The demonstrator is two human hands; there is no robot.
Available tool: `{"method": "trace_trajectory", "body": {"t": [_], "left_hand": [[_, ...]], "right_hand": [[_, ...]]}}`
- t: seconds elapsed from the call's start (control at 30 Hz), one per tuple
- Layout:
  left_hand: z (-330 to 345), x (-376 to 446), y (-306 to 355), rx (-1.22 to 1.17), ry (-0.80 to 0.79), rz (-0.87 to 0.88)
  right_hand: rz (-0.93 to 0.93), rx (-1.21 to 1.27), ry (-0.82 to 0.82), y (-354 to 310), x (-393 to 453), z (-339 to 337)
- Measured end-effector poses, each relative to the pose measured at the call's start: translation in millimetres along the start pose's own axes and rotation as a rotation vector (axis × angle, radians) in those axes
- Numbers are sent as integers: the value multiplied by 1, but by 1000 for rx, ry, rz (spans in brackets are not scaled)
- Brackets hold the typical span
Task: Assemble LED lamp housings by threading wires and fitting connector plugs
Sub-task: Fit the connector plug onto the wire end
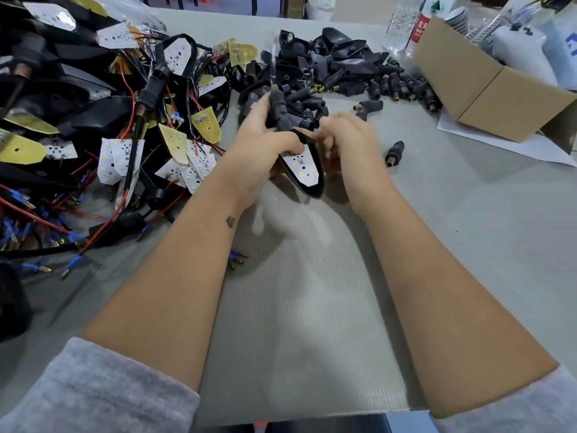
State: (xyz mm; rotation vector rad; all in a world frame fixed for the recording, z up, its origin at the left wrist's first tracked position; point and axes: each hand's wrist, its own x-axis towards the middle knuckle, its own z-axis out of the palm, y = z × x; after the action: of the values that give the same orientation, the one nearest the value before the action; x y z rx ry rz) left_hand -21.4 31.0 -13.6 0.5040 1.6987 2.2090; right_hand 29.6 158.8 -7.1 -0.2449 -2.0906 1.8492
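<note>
I see a grey worktable with a ribbed mat (paler patches mid-surface). Cardboard box and plastic bottles at far right.

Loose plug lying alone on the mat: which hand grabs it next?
Right, probably. The loose plug lies just right of the right hand, which only pinches the housing rim. The left hand grips housing and stem, and would have to cross over.

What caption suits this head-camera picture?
Both hands, left hand and right hand, hold a black lamp housing above the grey table.
</note>
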Motion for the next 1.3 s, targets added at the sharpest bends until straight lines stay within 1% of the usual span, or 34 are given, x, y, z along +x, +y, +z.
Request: {"method": "trace_trajectory", "body": {"t": [0.07, 0.13, 0.23, 0.37, 0.47, 0.6, 0.7, 0.73, 0.83, 0.9, 1.0, 1.07, 1.17, 1.3], "left_hand": [[4, -2, 0, 32, -114, -22], [8, -3, -1, 130, -193, -38], [9, -4, 0, 150, -253, -117], [12, -9, 4, 172, -336, -177], [13, -13, 8, 243, -330, -208], [16, -12, 14, 220, -350, -231], [24, -8, 19, 276, -387, -248], [24, -8, 18, 267, -374, -232], [18, -16, 12, 229, -309, -184], [14, -18, 8, 261, -310, -190], [15, -17, 9, 290, -336, -198], [14, -16, 8, 293, -337, -197], [13, -16, 8, 262, -333, -193], [12, -12, 7, 253, -307, -187]], "right_hand": [[48, 26, 63, 1, 3, -2], [94, 71, 113, 2, 7, -5], [136, 209, 168, 3, 12, -8], [121, 365, 175, 5, 13, -10], [116, 377, 175, 8, 13, -11], [127, 382, 164, 10, 15, -12], [149, 419, 155, 9, 16, -13], [159, 437, 159, 9, 16, -14], [162, 467, 202, 11, 18, -14], [163, 512, 245, 12, 19, -16], [190, 644, 312, 12, 23, -21], [195, 675, 325, 12, 25, -23], [191, 632, 282, 14, 25, -23], [168, 503, 191, 15, 23, -23]]}}
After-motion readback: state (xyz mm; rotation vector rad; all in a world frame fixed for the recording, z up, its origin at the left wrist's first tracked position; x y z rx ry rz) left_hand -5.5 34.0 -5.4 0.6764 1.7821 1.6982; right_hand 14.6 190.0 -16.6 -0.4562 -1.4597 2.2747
